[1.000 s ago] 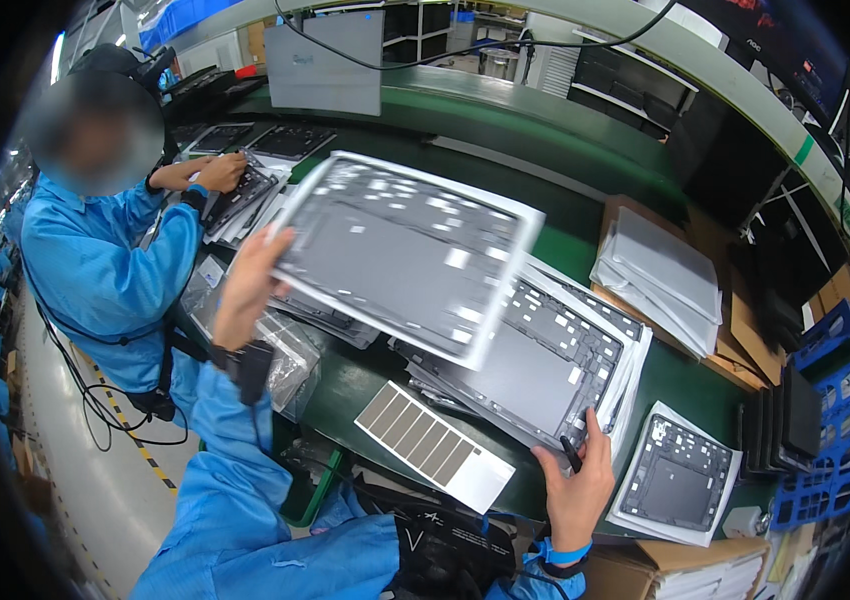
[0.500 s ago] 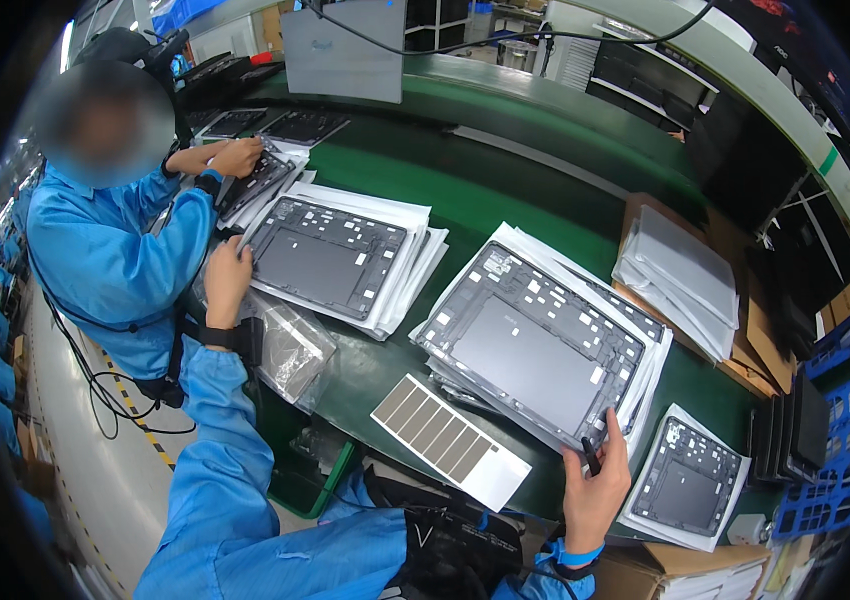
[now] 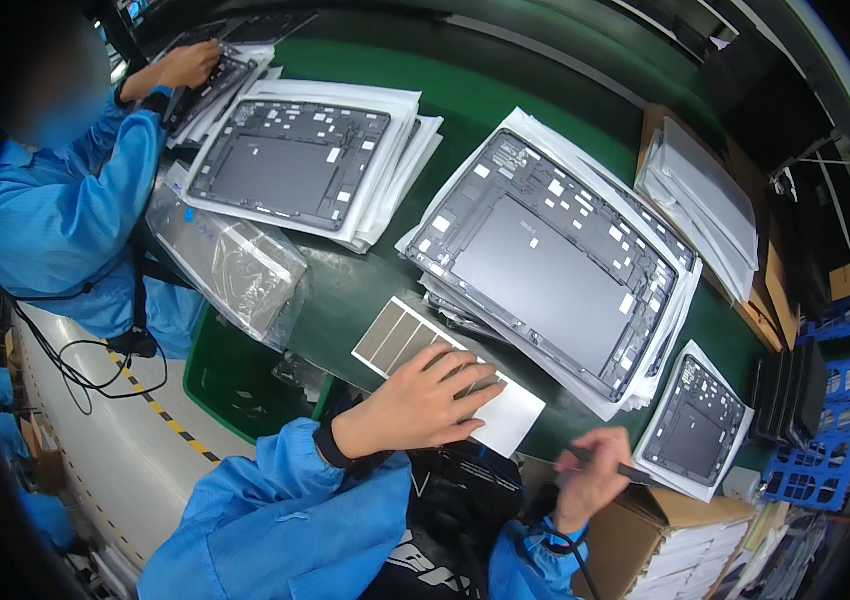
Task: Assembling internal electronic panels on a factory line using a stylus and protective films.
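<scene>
My left hand lies with its fingers spread on a white sheet that carries a row of grey-brown rectangular adhesive strips. The palm covers part of the strips. My right hand, slightly blurred, is closed around a slim black pen-like tool, at the table's near edge. Beyond the sheet lies a dark grey tablet back housing, inner side up, on a stack of housings and white foam sleeves. A second housing tops a stack to the left. A smaller-looking one rests on white wrapping at the right.
A clear plastic bag with brown sheets lies left of my hand, above a green bin. A co-worker in a blue smock handles another housing at far left. White sleeves fill a carton at right; blue racks and an open carton are nearby.
My left hand has left the left-hand stack and come down onto the strip sheet. My right hand has drawn back from the middle housing with the black tool. The view has tilted downward.
</scene>
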Available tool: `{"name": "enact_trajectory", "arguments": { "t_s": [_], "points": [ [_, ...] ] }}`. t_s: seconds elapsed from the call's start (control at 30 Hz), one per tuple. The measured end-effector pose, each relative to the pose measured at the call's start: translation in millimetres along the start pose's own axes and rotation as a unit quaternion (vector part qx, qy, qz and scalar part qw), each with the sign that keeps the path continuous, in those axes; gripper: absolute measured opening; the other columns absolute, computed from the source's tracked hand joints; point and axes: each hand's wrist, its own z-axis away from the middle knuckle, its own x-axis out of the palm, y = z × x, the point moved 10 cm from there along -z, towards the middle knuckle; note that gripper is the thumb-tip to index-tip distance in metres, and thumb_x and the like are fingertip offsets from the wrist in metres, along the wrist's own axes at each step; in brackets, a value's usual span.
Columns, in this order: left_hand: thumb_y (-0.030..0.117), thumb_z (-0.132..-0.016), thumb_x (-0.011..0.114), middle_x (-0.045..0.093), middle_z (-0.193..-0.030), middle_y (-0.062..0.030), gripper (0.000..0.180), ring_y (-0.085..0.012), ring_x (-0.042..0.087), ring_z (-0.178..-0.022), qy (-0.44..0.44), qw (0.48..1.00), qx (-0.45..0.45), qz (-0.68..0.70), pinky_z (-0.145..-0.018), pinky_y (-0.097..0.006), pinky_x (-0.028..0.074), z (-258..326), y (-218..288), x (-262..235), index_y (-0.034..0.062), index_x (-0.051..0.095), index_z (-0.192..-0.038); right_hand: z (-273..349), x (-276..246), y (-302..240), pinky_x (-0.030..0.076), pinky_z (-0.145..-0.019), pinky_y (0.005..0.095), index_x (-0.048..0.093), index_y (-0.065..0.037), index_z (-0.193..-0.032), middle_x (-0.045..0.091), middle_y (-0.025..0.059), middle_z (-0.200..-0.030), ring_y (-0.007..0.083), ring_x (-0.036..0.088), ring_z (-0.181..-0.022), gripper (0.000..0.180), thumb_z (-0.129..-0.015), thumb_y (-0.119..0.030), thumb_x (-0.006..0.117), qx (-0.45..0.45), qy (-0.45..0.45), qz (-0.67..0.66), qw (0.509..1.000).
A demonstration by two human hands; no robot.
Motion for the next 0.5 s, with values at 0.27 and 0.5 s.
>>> {"name": "enact_trajectory", "arguments": {
  "t_s": [0.27,0.5],
  "points": [
    [0.038,-0.087,0.074,0.061,-0.131,-0.0034,0.042,-0.0239,0.056,-0.123,0.005,1.000,0.011,0.022,-0.107,-0.045,0.042,7.9,-1.4,1.0,0.0254,0.069,-0.128,-0.1,45.0,26.0,0.059,-0.074,0.0284,0.062,0.006,-0.097,0.073,0.0178,-0.092,0.0216,0.074,-0.080,0.016,-0.092,-0.002,0.075,-0.011,-0.103,-0.011,0.995],
    [0.036,-0.089,0.073,0.060,-0.130,-0.0059,0.040,-0.0260,0.054,-0.124,0.002,0.999,0.014,0.043,-0.107,-0.045,0.042,6.1,-2.3,0.2,0.0210,0.069,-0.126,-4.8,47.3,8.3,0.057,-0.073,0.0295,0.077,0.004,-0.096,0.074,0.0165,-0.091,0.0217,0.072,-0.079,0.024,-0.075,0.001,0.086,-0.121,-0.091,0.086,0.985]
  ]
}}
